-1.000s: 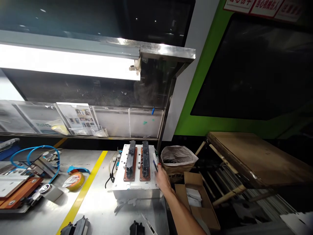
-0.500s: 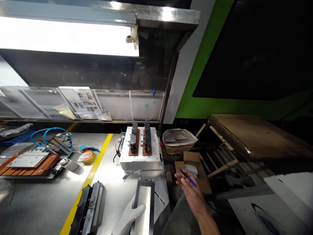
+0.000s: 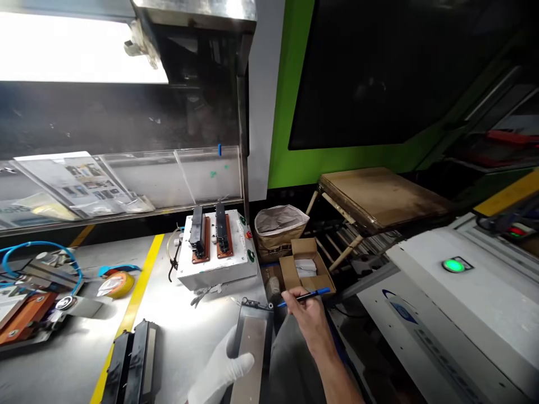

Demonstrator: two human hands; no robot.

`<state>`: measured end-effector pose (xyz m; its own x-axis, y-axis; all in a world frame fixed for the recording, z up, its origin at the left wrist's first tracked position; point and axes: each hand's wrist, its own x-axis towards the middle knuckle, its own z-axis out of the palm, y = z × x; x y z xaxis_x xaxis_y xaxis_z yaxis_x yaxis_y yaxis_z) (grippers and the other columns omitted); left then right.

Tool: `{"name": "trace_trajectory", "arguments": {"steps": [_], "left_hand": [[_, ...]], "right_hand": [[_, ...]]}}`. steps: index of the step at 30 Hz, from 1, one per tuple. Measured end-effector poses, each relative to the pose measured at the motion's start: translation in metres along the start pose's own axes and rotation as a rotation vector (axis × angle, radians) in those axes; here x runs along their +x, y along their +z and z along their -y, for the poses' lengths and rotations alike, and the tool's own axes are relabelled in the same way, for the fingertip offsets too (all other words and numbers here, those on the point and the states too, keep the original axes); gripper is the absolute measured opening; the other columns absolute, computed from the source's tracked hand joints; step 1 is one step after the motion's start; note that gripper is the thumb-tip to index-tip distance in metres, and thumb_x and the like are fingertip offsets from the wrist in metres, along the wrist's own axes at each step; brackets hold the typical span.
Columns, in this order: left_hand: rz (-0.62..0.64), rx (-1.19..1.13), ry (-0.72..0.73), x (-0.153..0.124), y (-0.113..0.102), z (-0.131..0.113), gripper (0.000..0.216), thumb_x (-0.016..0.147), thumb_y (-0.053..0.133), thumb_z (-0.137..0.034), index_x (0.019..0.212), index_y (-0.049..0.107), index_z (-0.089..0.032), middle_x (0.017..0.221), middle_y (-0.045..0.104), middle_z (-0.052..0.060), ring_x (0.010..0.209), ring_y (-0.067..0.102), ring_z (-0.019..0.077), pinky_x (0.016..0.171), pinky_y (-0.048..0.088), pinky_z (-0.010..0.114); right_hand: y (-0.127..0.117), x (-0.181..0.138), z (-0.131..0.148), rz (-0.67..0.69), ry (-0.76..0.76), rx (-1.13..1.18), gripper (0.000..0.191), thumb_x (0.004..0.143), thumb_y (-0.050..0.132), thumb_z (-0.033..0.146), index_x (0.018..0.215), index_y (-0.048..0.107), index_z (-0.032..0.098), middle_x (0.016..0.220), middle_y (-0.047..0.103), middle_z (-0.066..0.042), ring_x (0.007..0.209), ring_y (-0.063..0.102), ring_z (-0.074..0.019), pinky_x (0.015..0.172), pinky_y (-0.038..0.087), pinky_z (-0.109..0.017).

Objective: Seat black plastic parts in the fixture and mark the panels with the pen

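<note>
My left hand (image 3: 221,365), in a white glove, grips the side of a long black rectangular part (image 3: 251,359) with a flat greyish metal panel. Its thumb lies across the panel. My bare right hand (image 3: 310,322) pinches a blue pen (image 3: 309,295), whose tip points left near the part's upper right corner. Beyond the part, a white box fixture (image 3: 217,275) carries two upright black pieces on orange-brown bases. Two more long black parts (image 3: 131,359) lie side by side at the lower left, on the yellow stripe and bare metal.
A roll of yellow tape (image 3: 117,285) and an orange plate assembly (image 3: 29,320) occupy the left of the metal bench (image 3: 181,331). Right of the bench stand a paper bag (image 3: 280,238), an open carton (image 3: 320,272) and a white machine with a lit green button (image 3: 455,265).
The view has swung right. My right hand has moved in towards the black part, and the pen, earlier lying across loosely curled fingers, is now pinched. My left hand still holds the part.
</note>
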<state>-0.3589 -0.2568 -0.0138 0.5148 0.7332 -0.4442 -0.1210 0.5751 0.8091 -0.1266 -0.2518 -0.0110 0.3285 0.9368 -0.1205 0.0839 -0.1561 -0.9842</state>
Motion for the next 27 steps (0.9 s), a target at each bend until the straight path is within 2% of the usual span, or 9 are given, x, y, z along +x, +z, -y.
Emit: {"name": "trace_trajectory", "arguments": {"steps": [2, 7, 11, 13, 17, 20, 23, 25, 27], "left_hand": [[0.003, -0.013, -0.008, -0.003, 0.002, -0.001, 0.079, 0.071, 0.083, -0.045, 0.139, 0.053, -0.018, 0.137, 0.065, 0.016, 0.126, 0.061, 0.0345, 0.114, 0.044, 0.048], [0.016, 0.054, -0.006, -0.005, 0.005, -0.002, 0.079, 0.071, 0.083, -0.045, 0.139, 0.052, -0.017, 0.138, 0.065, 0.017, 0.127, 0.060, 0.0347, 0.113, 0.046, 0.048], [0.039, 0.088, -0.015, -0.002, 0.004, -0.001, 0.081, 0.071, 0.083, -0.049, 0.138, 0.051, -0.016, 0.136, 0.065, 0.017, 0.122, 0.063, 0.0336, 0.111, 0.047, 0.047], [0.062, 0.105, -0.021, -0.001, 0.003, 0.000, 0.083, 0.071, 0.083, -0.051, 0.139, 0.050, -0.016, 0.133, 0.067, 0.017, 0.118, 0.064, 0.0329, 0.109, 0.048, 0.047], [0.095, 0.191, 0.014, 0.003, 0.000, 0.003, 0.078, 0.073, 0.082, -0.047, 0.137, 0.051, -0.016, 0.123, 0.069, 0.012, 0.109, 0.064, 0.0288, 0.101, 0.051, 0.042], [0.099, 0.263, 0.037, 0.005, -0.001, 0.006, 0.067, 0.075, 0.080, -0.037, 0.134, 0.055, -0.016, 0.111, 0.070, 0.007, 0.100, 0.062, 0.0239, 0.093, 0.051, 0.038], [0.104, 0.302, 0.047, 0.004, 0.000, 0.008, 0.052, 0.077, 0.078, -0.029, 0.125, 0.061, -0.018, 0.104, 0.069, 0.002, 0.095, 0.060, 0.0194, 0.094, 0.049, 0.036], [0.102, 0.299, 0.046, 0.002, 0.001, 0.009, 0.048, 0.076, 0.078, -0.029, 0.120, 0.063, -0.018, 0.103, 0.069, 0.002, 0.094, 0.060, 0.0196, 0.093, 0.050, 0.036], [0.109, 0.256, 0.029, 0.001, 0.002, 0.007, 0.052, 0.074, 0.081, -0.032, 0.121, 0.063, -0.018, 0.108, 0.070, 0.005, 0.098, 0.062, 0.0234, 0.092, 0.051, 0.038]], "right_hand": [[0.001, 0.000, 0.002, 0.001, -0.010, -0.053, 0.044, 0.088, 0.062, 0.062, 0.074, 0.061, 0.020, 0.059, 0.052, 0.003, 0.058, 0.049, -0.0140, 0.057, 0.040, -0.025], [0.004, -0.002, 0.001, 0.046, -0.021, -0.118, 0.043, 0.090, 0.059, 0.060, 0.077, 0.062, 0.020, 0.061, 0.047, 0.003, 0.059, 0.044, -0.0129, 0.056, 0.035, -0.025], [0.001, -0.002, 0.000, -0.069, -0.008, -0.166, 0.044, 0.091, 0.056, 0.062, 0.078, 0.062, 0.020, 0.058, 0.042, 0.004, 0.057, 0.039, -0.0131, 0.053, 0.032, -0.025], [0.000, -0.003, 0.003, -0.105, -0.022, -0.132, 0.043, 0.091, 0.056, 0.061, 0.080, 0.064, 0.020, 0.060, 0.045, 0.003, 0.058, 0.041, -0.0136, 0.054, 0.034, -0.025], [0.007, -0.005, 0.012, 0.004, -0.066, -0.058, 0.040, 0.091, 0.058, 0.059, 0.086, 0.067, 0.020, 0.070, 0.059, 0.000, 0.067, 0.053, -0.0156, 0.063, 0.043, -0.025], [0.017, -0.003, 0.018, 0.077, -0.123, -0.070, 0.039, 0.092, 0.059, 0.057, 0.086, 0.068, 0.019, 0.078, 0.065, -0.002, 0.075, 0.059, -0.0165, 0.072, 0.046, -0.026], [0.025, -0.002, 0.020, 0.112, -0.139, -0.111, 0.042, 0.092, 0.058, 0.058, 0.087, 0.070, 0.019, 0.073, 0.063, -0.001, 0.072, 0.059, -0.0167, 0.071, 0.046, -0.026], [0.028, -0.003, 0.021, 0.098, -0.121, -0.130, 0.044, 0.091, 0.057, 0.060, 0.086, 0.071, 0.019, 0.070, 0.063, -0.001, 0.070, 0.059, -0.0173, 0.067, 0.047, -0.027], [0.028, -0.006, 0.021, 0.021, -0.097, -0.129, 0.045, 0.091, 0.057, 0.062, 0.087, 0.071, 0.020, 0.072, 0.066, -0.003, 0.071, 0.061, -0.0191, 0.066, 0.049, -0.028]]}}
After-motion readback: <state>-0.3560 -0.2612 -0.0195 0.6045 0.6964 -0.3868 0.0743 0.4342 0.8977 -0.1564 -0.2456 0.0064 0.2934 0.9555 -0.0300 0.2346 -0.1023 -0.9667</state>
